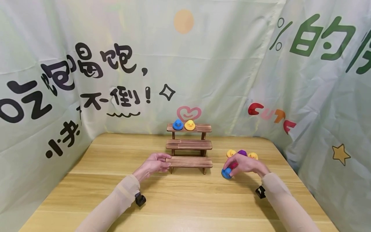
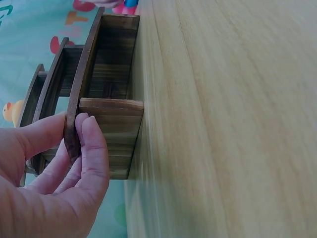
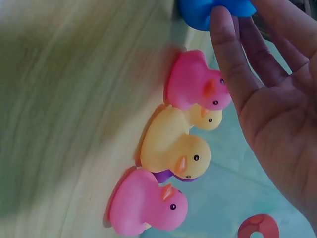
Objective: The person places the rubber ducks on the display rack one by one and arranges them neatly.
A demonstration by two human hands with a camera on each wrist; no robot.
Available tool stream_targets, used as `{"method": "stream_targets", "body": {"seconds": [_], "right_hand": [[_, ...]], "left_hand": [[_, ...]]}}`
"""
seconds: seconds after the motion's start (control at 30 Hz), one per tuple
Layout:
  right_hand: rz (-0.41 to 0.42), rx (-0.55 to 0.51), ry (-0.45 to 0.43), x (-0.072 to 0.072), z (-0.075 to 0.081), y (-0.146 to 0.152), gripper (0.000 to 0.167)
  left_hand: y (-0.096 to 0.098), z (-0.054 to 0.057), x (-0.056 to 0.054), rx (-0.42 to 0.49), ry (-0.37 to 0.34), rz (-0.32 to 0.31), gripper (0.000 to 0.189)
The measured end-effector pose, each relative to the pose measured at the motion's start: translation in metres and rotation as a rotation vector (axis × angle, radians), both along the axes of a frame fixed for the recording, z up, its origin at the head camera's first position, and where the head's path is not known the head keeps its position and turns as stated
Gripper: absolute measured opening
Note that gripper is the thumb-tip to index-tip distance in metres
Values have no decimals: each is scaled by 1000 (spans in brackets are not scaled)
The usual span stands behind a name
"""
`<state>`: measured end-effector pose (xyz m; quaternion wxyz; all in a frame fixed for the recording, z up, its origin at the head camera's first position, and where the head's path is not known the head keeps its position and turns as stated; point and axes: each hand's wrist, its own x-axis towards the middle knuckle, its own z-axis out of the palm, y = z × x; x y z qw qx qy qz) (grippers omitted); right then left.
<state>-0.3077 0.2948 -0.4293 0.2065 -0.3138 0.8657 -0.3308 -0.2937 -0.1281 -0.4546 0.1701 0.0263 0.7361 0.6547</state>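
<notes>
A three-tier dark wooden display stand (image 1: 189, 162) stands on the table. My left hand (image 1: 153, 165) grips the left end of its lowest shelf, with the thumb and fingers on either side of the board (image 2: 74, 106). On the top shelf sit a blue rubber duck (image 1: 178, 124) and a yellow rubber duck (image 1: 190, 125). Right of the stand, my right hand (image 1: 243, 163) pinches another blue rubber duck (image 1: 225, 173) with its fingertips. Whether this duck touches the table, I cannot tell.
Close by the right hand are a purple duck (image 1: 242, 152), yellow ducks (image 1: 253, 156) and pink ducks (image 3: 148, 202), partly hidden by the hand in the head view. The wooden tabletop (image 1: 179, 199) ends at printed cloth walls (image 1: 220, 80) behind and at both sides.
</notes>
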Motion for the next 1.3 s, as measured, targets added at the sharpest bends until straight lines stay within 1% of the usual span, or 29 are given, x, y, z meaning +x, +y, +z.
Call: {"method": "stream_targets", "body": {"seconds": [0.13,0.27,0.43,0.6,0.83,0.97,1.1,1.3], "right_hand": [[-20,46,38,2,-2,-5,25],[-34,53,58,3,-2,-7,25],[-47,37,49,3,-1,-6,26],[-68,10,44,3,2,-7,26],[-157,-60,6,1,9,-7,27],[-187,-83,-4,0,13,-10,30],[-194,-91,32,-1,17,-14,33],[-205,-106,150,-2,23,-20,31]], "left_hand": [[0,0,1,-2,0,-3,37],[1,0,0,2,-4,-2,38],[1,0,0,12,-7,1,38],[0,-2,0,10,-10,1,38],[2,-1,-1,21,-13,17,38],[3,1,1,15,-13,26,38],[2,1,1,14,-5,19,38],[2,0,1,23,0,11,39]]}}
